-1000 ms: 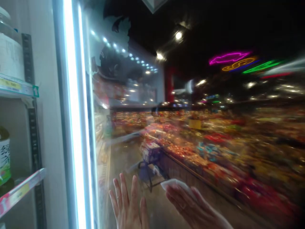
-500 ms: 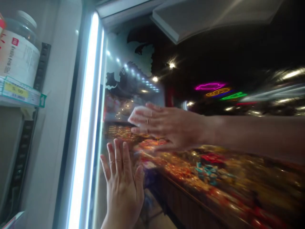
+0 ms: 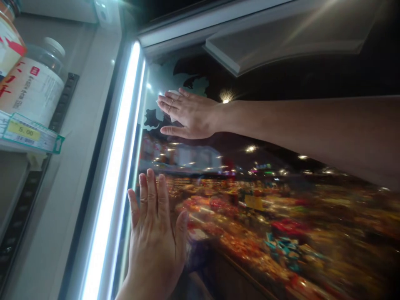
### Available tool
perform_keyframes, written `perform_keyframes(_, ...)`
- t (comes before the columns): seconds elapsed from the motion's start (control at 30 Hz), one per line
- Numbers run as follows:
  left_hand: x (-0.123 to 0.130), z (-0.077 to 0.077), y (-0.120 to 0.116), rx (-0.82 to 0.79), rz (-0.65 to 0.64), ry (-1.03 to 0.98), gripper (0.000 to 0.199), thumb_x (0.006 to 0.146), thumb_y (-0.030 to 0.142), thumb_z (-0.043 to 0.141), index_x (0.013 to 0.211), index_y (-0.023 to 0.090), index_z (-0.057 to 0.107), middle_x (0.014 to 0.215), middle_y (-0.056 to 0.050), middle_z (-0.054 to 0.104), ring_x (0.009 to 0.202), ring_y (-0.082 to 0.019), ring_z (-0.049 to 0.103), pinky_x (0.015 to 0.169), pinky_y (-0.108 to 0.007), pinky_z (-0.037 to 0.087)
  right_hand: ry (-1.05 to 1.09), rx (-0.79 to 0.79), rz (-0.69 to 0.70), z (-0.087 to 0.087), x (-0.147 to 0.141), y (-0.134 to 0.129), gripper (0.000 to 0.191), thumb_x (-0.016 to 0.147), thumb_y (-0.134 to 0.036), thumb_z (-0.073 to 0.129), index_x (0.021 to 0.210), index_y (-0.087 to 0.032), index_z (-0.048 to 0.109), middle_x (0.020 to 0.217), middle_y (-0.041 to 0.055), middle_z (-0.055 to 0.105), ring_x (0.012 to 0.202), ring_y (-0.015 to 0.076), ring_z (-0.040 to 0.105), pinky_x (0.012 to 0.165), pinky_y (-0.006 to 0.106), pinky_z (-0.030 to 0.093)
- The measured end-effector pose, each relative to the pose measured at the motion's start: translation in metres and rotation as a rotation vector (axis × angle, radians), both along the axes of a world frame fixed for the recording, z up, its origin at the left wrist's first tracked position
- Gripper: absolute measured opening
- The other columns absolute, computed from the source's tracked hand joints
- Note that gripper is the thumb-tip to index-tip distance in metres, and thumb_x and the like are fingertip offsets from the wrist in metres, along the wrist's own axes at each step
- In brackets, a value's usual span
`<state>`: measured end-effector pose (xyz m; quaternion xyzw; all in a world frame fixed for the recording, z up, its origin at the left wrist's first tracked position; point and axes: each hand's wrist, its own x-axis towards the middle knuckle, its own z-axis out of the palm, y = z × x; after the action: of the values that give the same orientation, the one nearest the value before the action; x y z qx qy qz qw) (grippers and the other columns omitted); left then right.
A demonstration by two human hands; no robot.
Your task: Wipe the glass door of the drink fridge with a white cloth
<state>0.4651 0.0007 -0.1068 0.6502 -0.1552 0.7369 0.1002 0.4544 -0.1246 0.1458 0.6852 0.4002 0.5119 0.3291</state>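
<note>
My right hand (image 3: 190,112) lies spread over the upper left part of a glass door (image 3: 187,156). Beneath its palm and fingers is a thin white cloth (image 3: 174,92), pressed to the pane, with only its edges showing; whether it is cloth or paper is unclear. Lower down, my left hand (image 3: 153,233) rests flat on the same glass, fingers upright and thumb apart, holding nothing. A pale leaf-like pattern (image 3: 151,118) shows on the pane close to my right hand.
A bright light strip (image 3: 111,166) runs down the door's left side. Further left, a labelled jar (image 3: 37,89) stands on a shelf behind a 5.00 price tag (image 3: 26,131). Blurred shop displays (image 3: 250,237) show in the glass. A white panel (image 3: 281,37) is overhead.
My right hand has moved up the glass with the white cloth, slightly leftward. My left hand stays flat on the pane. The whole view has shifted, with more of the door's top showing.
</note>
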Motion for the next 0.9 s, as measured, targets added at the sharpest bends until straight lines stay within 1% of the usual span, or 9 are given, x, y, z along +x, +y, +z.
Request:
perform_keyframes(0.13, 0.001, 0.013, 0.005, -0.004, -0.018, -0.006, 0.072, 0.104, 0.034, 0.041, 0.166, 0.014, 0.009, 0.175, -0.016, 0.011, 0.163, -0.026, 0.005, 0.134, -0.053, 0.005, 0.114, -0.204, -0.014, -0.007, -0.003, 0.004, 0.094, 0.099, -0.072, 0.040, 0.162, -0.004, 0.020, 0.171, 0.0162, 0.020, 0.160, 0.0302, 0.014, 0.129, 0.045, 0.009)
perform_keyframes(0.17, 0.001, 0.014, 0.007, 0.002, -0.012, -0.017, 0.072, 0.105, 0.035, 0.041, 0.166, 0.014, 0.011, 0.175, -0.016, 0.012, 0.163, -0.026, 0.004, 0.134, -0.052, 0.005, 0.121, -0.195, -0.012, -0.005, -0.005, -0.001, 0.092, 0.100, -0.070, 0.042, 0.163, -0.006, 0.021, 0.171, 0.0139, 0.021, 0.160, 0.0277, 0.015, 0.129, 0.042, 0.009)
perform_keyframes(0.2, 0.001, 0.015, 0.008, 0.007, -0.006, -0.027, 0.071, 0.105, 0.036, 0.040, 0.166, 0.014, 0.012, 0.175, -0.016, 0.012, 0.163, -0.026, 0.004, 0.134, -0.052, 0.005, 0.113, -0.147, -0.014, 0.000, -0.007, -0.008, 0.091, 0.100, -0.069, 0.041, 0.163, -0.006, 0.020, 0.172, 0.0140, 0.021, 0.160, 0.0284, 0.014, 0.128, 0.043, 0.007)
perform_keyframes(0.3, 0.002, 0.017, 0.009, 0.021, 0.004, -0.034, 0.071, 0.105, 0.041, 0.038, 0.166, 0.015, 0.012, 0.175, -0.015, 0.011, 0.163, -0.028, 0.006, 0.133, -0.054, 0.005, 0.036, 0.092, -0.052, 0.026, -0.015, -0.036, 0.096, 0.100, -0.070, 0.019, 0.160, 0.005, 0.013, 0.170, 0.0238, 0.011, 0.157, 0.0418, 0.005, 0.123, 0.058, 0.004)
perform_keyframes(0.37, 0.003, 0.019, 0.005, 0.030, -0.002, -0.044, 0.074, 0.105, 0.045, 0.038, 0.166, 0.015, 0.010, 0.175, -0.015, 0.013, 0.163, -0.030, 0.008, 0.133, -0.056, 0.006, 0.002, 0.154, -0.081, 0.028, -0.022, -0.055, 0.100, 0.098, -0.071, 0.009, 0.158, 0.009, 0.010, 0.169, 0.0280, 0.006, 0.155, 0.0457, 0.002, 0.121, 0.063, 0.003)
perform_keyframes(0.5, 0.002, 0.026, -0.010, 0.083, -0.038, -0.058, 0.080, 0.103, 0.047, 0.042, 0.167, 0.016, 0.005, 0.174, -0.015, 0.018, 0.162, -0.031, 0.013, 0.132, -0.058, 0.010, 0.081, -0.081, -0.053, -0.012, -0.032, -0.093, 0.103, 0.096, -0.080, 0.037, 0.163, -0.005, 0.017, 0.173, 0.0157, 0.014, 0.162, 0.0306, 0.007, 0.130, 0.051, 0.006)
perform_keyframes(0.57, 0.000, 0.029, -0.022, 0.097, -0.056, -0.062, 0.081, 0.102, 0.047, 0.043, 0.167, 0.018, 0.004, 0.174, -0.014, 0.019, 0.162, -0.031, 0.014, 0.132, -0.059, 0.011, 0.110, -0.117, -0.040, -0.019, -0.037, -0.116, 0.101, 0.097, -0.078, 0.040, 0.164, -0.007, 0.017, 0.174, 0.0131, 0.015, 0.163, 0.0277, 0.007, 0.132, 0.050, 0.004)
perform_keyframes(0.73, -0.006, 0.035, -0.059, 0.150, -0.089, -0.097, 0.081, 0.101, 0.047, 0.043, 0.166, 0.013, 0.010, 0.172, -0.016, 0.025, 0.162, -0.031, 0.016, 0.133, -0.057, 0.012, 0.010, 0.284, -0.137, 0.002, -0.052, -0.163, 0.099, 0.101, -0.077, 0.014, 0.163, -0.001, 0.006, 0.174, 0.0184, 0.004, 0.161, 0.0369, 0.001, 0.129, 0.060, -0.002)
perform_keyframes(0.9, -0.020, 0.045, -0.103, 0.188, -0.121, -0.186, 0.080, 0.101, 0.048, 0.041, 0.165, 0.009, 0.016, 0.173, -0.017, 0.023, 0.162, -0.032, 0.016, 0.133, -0.053, 0.008, 0.146, 0.009, -0.038, -0.048, -0.055, -0.179, 0.112, 0.090, -0.090, 0.026, 0.166, -0.008, 0.015, 0.175, 0.0108, 0.009, 0.164, 0.0277, 0.000, 0.133, 0.047, -0.003)
